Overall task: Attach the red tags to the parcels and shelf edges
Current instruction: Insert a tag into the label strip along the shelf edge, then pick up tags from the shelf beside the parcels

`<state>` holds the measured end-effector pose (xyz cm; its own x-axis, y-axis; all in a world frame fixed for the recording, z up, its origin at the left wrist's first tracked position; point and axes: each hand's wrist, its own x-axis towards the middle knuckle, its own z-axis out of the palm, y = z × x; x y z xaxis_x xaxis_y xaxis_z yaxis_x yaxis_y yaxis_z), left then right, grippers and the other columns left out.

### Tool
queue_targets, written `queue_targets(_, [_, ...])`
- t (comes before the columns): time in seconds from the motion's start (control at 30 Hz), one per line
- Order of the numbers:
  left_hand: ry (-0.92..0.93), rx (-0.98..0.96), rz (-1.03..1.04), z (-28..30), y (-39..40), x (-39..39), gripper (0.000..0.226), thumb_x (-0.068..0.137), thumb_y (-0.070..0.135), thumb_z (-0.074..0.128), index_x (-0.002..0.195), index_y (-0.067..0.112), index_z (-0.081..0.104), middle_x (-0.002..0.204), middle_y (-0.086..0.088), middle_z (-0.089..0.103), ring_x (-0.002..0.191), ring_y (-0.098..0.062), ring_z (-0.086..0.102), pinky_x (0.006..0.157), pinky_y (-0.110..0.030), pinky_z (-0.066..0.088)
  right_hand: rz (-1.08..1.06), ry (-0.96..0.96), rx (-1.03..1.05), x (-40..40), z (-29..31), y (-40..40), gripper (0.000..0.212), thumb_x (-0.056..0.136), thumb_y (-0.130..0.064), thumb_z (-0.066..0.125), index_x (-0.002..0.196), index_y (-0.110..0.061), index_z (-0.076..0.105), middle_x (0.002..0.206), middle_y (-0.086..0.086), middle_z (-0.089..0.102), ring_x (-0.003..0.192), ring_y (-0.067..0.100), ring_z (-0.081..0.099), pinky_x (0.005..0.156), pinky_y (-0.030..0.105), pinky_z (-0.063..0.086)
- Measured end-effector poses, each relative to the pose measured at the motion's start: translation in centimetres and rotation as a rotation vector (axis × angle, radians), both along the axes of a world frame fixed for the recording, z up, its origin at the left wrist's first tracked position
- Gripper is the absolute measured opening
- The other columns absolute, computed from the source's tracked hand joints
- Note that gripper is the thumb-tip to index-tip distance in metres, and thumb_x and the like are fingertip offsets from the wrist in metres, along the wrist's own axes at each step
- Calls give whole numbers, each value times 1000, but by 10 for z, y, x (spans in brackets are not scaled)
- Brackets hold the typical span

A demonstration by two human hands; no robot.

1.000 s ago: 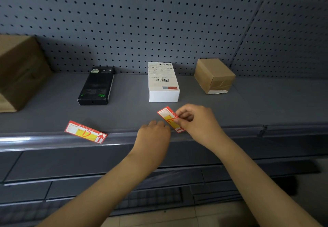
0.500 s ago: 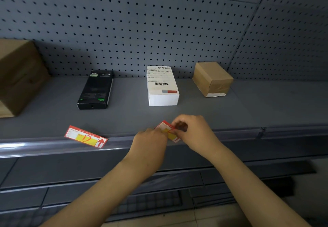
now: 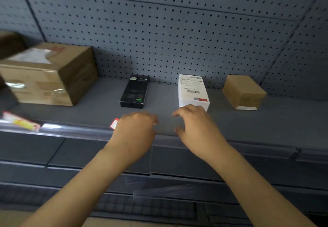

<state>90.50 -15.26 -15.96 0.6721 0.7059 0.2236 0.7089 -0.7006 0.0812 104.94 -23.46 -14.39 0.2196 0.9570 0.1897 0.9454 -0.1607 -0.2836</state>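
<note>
**Tag mostly hidden under your left hand**

Your left hand (image 3: 134, 130) covers a red tag (image 3: 114, 123) at the shelf edge (image 3: 71, 130); grip unclear. Your right hand (image 3: 195, 127) hovers, fingers loosely spread, before the white parcel (image 3: 192, 90), whose barcode label is unreadable. Another tag (image 3: 21, 122) blurs far left.

The pegboard (image 3: 159, 31) is slate grey, dotted with regular rows of small dark holes. The shelf (image 3: 248, 123) is the same grey. A black box (image 3: 134, 91) carries green markings; the white box (image 3: 192, 91) bears a black barcode and a red-and-grey strip. Two cardboard parcels (image 3: 244, 91) (image 3: 49, 74) are brown. The tags (image 3: 114, 123) (image 3: 21, 122) are red, one with yellow.
</note>
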Motion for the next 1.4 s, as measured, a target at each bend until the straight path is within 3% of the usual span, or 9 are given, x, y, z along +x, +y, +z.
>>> queue_targets(0.17, [-6,10,240,11,1,-82,25,86,28,56,110,27,62,108,1,65,103,-25,60,85,-33,45,289,85,-49,-66,-2,32,26,87,-24,63,114,-23,62,117,-1,62,111,21,53,88,32,44])
queue_targets(0.27, [-1,24,418,16,-5,-147,27,86,27,53,112,28,61,112,3,63,107,-22,58,87,-33,45,457,105,-57,-119,-6,52,25,88,-28,63,112,-21,63,118,-1,64,110,21,57,90,33,48])
queue_targets(0.47, [53,23,715,17,-30,-289,25,89,31,50,112,27,59,115,3,61,108,-21,58,90,-34,42,754,145,-47,-262,-8,88,19,89,-30,61,105,-20,64,106,0,66,99,20,61,84,34,50])
queue_targets(0.57, [42,27,833,17,-34,-356,22,90,31,50,110,27,59,114,2,60,105,-22,58,83,-32,41,847,106,-31,-335,-6,104,19,89,-34,57,105,-23,62,106,-2,64,100,19,58,85,37,50])
queue_targets(0.7, [29,25,934,20,-24,-437,24,90,30,50,112,28,58,113,3,61,101,-21,58,71,-30,35,894,74,-64,-422,-7,130,17,90,-35,57,102,-24,62,105,-2,65,102,21,57,83,37,51])
queue_targets(0.9, [1,4,977,24,3,-533,23,90,31,52,110,27,61,111,5,63,98,-19,60,83,-33,45,931,57,-115,-524,-5,167,20,90,-35,56,103,-22,62,106,1,66,100,22,59,81,35,51])
queue_targets(1.2, [-7,-97,1018,11,83,-627,26,90,36,53,115,27,59,109,6,62,97,-15,59,88,-34,50,983,57,-175,-617,-9,248,19,92,-35,55,106,-23,61,105,0,64,94,19,58,68,26,40])
queue_targets(1.4, [-12,-177,1041,15,168,-672,29,92,38,51,117,26,58,110,5,61,94,-14,60,80,-34,55,979,77,-183,-662,-11,326,19,92,-34,56,106,-22,61,105,1,65,93,20,60,70,29,47])
